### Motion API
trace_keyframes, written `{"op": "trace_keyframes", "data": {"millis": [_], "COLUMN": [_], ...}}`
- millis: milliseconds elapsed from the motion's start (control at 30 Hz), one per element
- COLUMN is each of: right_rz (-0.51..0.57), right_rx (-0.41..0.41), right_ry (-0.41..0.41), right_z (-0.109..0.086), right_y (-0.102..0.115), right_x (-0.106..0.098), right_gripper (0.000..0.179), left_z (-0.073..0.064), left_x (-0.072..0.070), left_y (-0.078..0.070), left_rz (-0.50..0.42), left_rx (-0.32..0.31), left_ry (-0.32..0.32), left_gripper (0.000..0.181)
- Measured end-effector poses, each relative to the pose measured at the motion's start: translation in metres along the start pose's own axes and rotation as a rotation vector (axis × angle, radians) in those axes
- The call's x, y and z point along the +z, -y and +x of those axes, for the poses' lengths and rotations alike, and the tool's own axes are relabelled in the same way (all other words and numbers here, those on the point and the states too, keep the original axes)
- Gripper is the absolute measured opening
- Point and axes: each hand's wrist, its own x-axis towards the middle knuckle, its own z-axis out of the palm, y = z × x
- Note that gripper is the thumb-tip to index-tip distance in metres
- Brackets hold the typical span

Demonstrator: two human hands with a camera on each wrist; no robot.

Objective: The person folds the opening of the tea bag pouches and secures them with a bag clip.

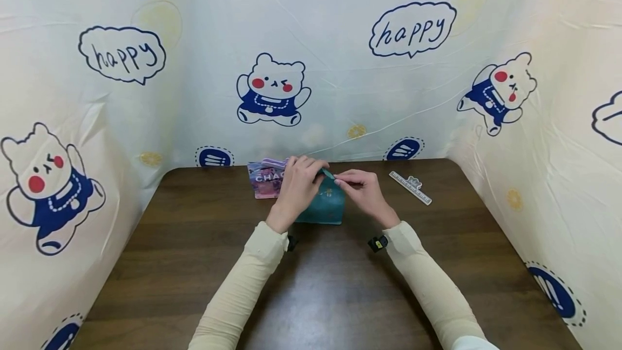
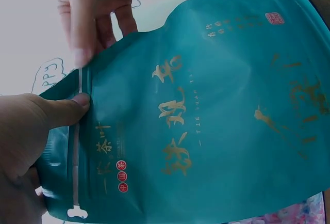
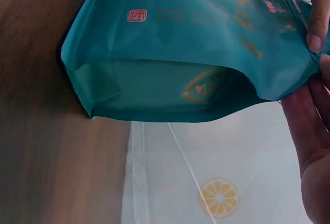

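A teal tea pouch (image 1: 320,207) with gold lettering stands upright on the table, between both hands. My left hand (image 1: 302,180) grips its top edge from the left, the thumb (image 2: 77,102) pressed on the front beside a pale strip (image 2: 76,167). This strip runs across the pouch near its top and ends in a white bone-shaped tab (image 2: 77,212). At the top right corner, my right hand (image 1: 362,190) pinches the edge between thumb and fingers. The gusset folded into the pouch's base (image 3: 154,87) shows in the right wrist view.
Behind my left hand stands a pink and purple pouch (image 1: 264,185), partly hidden, with a lilac striped piece (image 1: 274,163) along its top. A white ruler-like strip (image 1: 410,188) with a small figure lies right on the wooden table (image 1: 311,296). Printed cloth (image 1: 335,96) surrounds the table.
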Motion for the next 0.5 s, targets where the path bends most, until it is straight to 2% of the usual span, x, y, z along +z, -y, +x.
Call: {"op": "trace_keyframes", "data": {"millis": [100, 267, 333, 500], "right_rz": [0.045, 0.087, 0.091, 0.059], "right_rx": [0.037, 0.108, 0.143, 0.196], "right_ry": [0.031, 0.044, 0.045, 0.101], "right_z": [-0.002, -0.002, -0.001, 0.003], "right_y": [0.001, -0.021, -0.03, -0.036], "right_x": [-0.001, -0.002, 0.0, 0.002], "right_gripper": [0.014, 0.011, 0.011, 0.016], "left_z": [-0.001, -0.002, -0.002, -0.004], "left_x": [-0.001, -0.002, -0.002, -0.002], "left_y": [0.0, 0.001, 0.001, 0.002], "left_rz": [0.001, -0.007, -0.013, -0.018], "left_rx": [0.003, 0.024, 0.032, 0.033], "left_ry": [0.006, 0.005, 0.001, 0.002], "left_gripper": [0.018, 0.019, 0.02, 0.018]}}
